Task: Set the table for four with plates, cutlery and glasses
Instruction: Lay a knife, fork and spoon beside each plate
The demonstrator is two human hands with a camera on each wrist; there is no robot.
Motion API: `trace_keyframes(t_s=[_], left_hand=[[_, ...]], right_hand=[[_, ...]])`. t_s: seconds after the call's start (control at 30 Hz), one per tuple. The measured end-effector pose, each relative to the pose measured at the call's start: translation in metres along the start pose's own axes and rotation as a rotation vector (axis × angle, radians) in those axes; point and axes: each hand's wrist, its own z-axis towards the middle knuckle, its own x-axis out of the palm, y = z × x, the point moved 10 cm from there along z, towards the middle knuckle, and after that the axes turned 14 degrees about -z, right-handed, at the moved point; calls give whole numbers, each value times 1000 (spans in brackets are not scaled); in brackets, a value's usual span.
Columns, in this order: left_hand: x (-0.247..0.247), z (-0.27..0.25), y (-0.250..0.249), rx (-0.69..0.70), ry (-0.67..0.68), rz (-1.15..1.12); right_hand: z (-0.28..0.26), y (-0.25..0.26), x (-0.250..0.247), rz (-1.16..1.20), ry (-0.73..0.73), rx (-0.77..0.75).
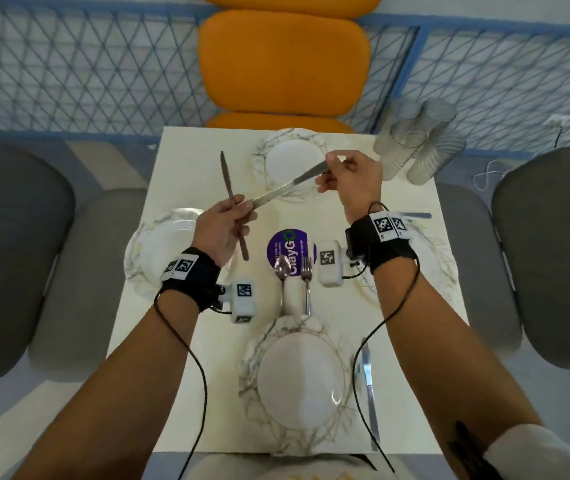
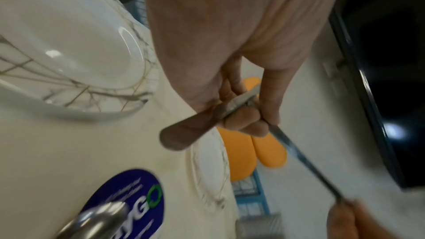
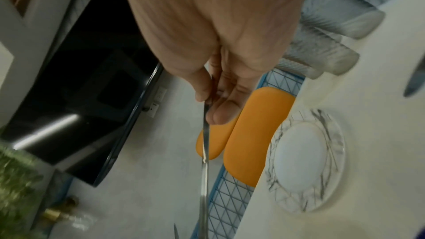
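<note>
Four white marbled-rim plates lie on the white table (image 1: 186,161): far plate (image 1: 292,148), left plate (image 1: 159,244), right plate (image 1: 432,265), near plate (image 1: 297,382). My left hand (image 1: 224,220) grips the first knife (image 1: 228,188) by its handle, blade pointing away. My right hand (image 1: 346,171) pinches the handle of the second knife (image 1: 306,176) over the far plate. Its blade tip reaches the left hand's fingers (image 2: 248,121); the blade (image 2: 306,163) spans between both hands. The right wrist view shows that knife (image 3: 204,152) edge-on.
A spoon (image 1: 282,271) and fork (image 1: 306,275) lie mid-table by a purple sticker (image 1: 288,244). One knife (image 1: 368,375) lies right of the near plate, another (image 1: 415,215) by the right plate. Several ribbed glasses (image 1: 415,143) cluster at the far right corner. An orange chair (image 1: 283,64) and grey chairs (image 1: 10,254) surround the table.
</note>
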Motion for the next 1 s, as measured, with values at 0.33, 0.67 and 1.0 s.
trace_keyframes(t_s=[0.33,0.67,1.0], left_hand=[[-24,68,-125,292,-191,37],[-6,141,-74,213,-122,608],[-52,177,-19,129,-299,945]], right_hand=[[-65,-51,93,-78,182,134],[-48,-98,164,-133,295,280],[-15,-150,196,-293,314,447]])
